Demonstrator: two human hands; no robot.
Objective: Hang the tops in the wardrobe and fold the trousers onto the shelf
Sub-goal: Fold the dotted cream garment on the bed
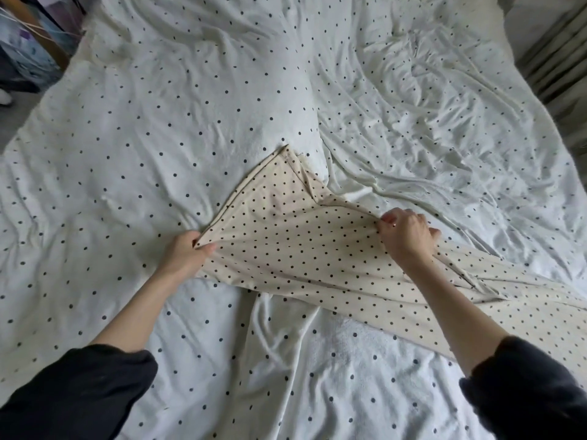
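Observation:
A cream garment with small black dots (286, 246) lies spread on the bed, running from the middle out to the lower right edge of the view. Whether it is trousers or a top I cannot tell. My left hand (187, 250) pinches its left edge between thumb and fingers. My right hand (408, 233) grips a fold of its upper right edge, fingers curled round the cloth. The fabric is stretched taut between the two hands. A corner of the garment points away from me toward the pillow.
The bed is covered by a rumpled white duvet with dark dots (158, 128), with a pillow (254, 90) under the same pattern at the middle. Dim furniture and clutter (28, 42) stand at the far left; curtain folds (556, 58) hang at the far right.

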